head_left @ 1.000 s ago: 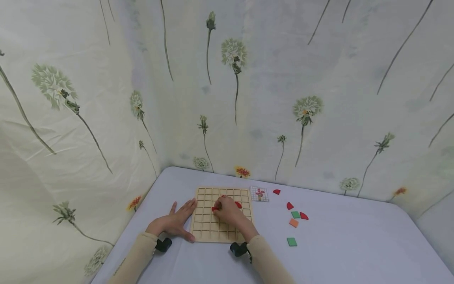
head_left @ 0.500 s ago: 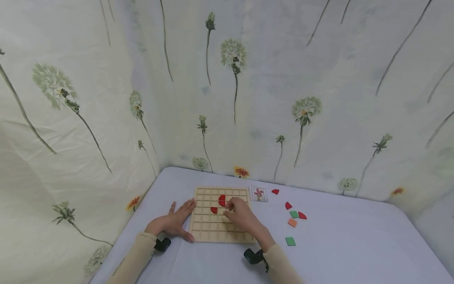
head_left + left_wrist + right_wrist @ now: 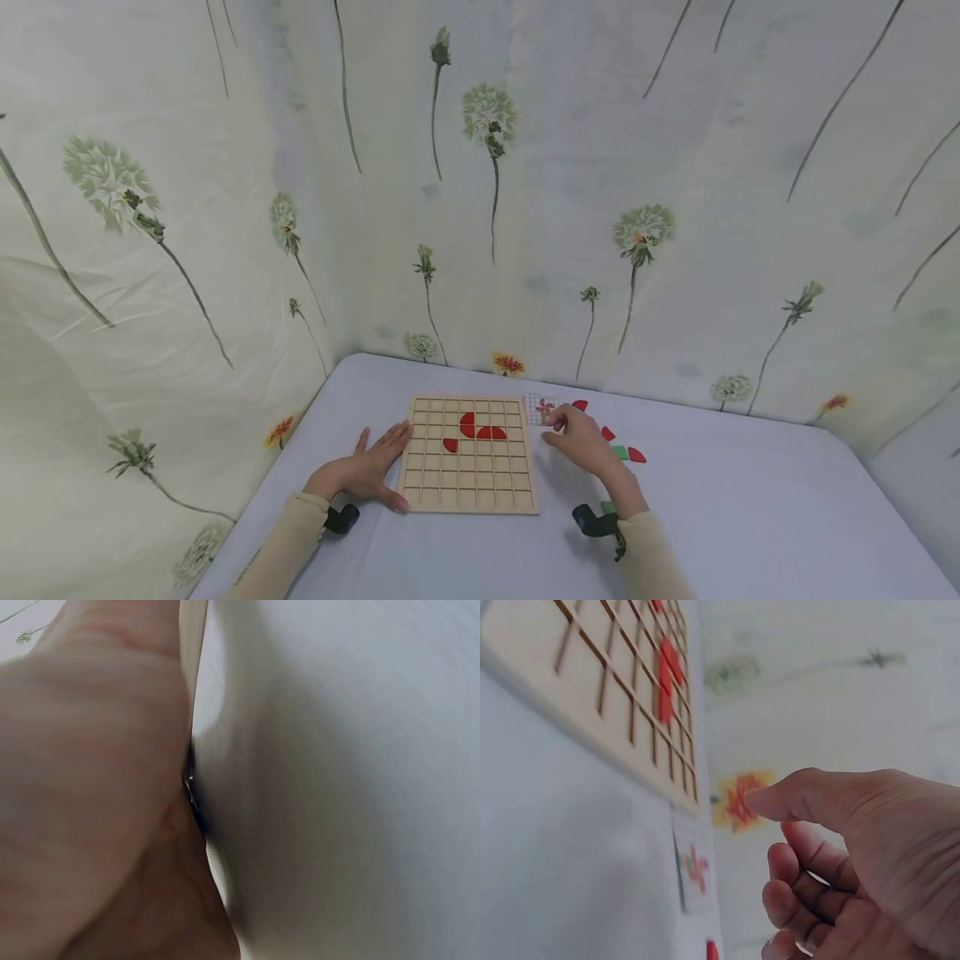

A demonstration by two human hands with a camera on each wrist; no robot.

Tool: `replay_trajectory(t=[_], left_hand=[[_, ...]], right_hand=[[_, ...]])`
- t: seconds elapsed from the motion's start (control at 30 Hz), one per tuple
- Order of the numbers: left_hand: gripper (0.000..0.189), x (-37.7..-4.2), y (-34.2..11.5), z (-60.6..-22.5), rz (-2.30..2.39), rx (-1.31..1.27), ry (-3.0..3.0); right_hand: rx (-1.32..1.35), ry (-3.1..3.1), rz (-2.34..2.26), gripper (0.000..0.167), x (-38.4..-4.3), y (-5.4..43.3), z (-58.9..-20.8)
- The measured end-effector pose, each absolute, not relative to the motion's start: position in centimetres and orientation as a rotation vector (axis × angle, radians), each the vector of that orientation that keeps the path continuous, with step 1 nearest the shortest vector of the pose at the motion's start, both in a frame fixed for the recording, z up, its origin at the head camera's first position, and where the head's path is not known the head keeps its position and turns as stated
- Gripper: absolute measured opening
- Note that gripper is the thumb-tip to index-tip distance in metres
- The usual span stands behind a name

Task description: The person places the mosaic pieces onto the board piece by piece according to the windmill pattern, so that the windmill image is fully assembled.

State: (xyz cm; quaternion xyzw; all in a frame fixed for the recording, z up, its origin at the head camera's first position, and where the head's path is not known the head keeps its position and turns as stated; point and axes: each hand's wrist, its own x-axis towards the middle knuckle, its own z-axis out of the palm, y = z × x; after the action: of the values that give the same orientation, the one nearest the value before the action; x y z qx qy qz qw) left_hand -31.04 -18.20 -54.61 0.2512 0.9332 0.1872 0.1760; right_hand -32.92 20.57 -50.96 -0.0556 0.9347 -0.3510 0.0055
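Note:
A wooden grid board (image 3: 468,498) lies on the table, with several red quarter-circle pieces (image 3: 450,445) set in its squares. My left hand (image 3: 367,471) rests at the board's left side, fingers spread and touching its edge. In the left wrist view, that palm fills the left half. To the right of the board my right hand (image 3: 588,446) is in the air, holding nothing. Its fingers are loosely bent, with thumb and forefinger apart in the right wrist view. Just beyond its fingertips lies a pattern card (image 3: 534,408) showing a red pinwheel shape.
Loose pieces lie right of the board, partly behind my right hand: a red quarter-circle (image 3: 581,405) at the back, another red one (image 3: 637,455), a green piece (image 3: 620,452) and a second green one (image 3: 606,507). A flower-print curtain (image 3: 480,208) hangs behind the table.
My right hand has let go of a red quarter-circle on the board and moved right, off the board towards the card and loose pieces. My left hand has stayed at the board's edge.

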Motion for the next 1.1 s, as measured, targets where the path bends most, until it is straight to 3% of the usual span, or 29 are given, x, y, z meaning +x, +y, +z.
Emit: replay_trajectory(t=[0.4,1.1], left_hand=[[0.129,-31.0,-18.5,-54.9,0.502,0.710,2.657],[0.128,-31.0,-18.2,-54.6,0.516,0.723,2.655]], right_hand=[[0.051,2.970,-0.998,0.029,-33.1,27.6,-51.1],[0.160,2.942,-0.901,0.035,-33.8,30.4,-53.5]])
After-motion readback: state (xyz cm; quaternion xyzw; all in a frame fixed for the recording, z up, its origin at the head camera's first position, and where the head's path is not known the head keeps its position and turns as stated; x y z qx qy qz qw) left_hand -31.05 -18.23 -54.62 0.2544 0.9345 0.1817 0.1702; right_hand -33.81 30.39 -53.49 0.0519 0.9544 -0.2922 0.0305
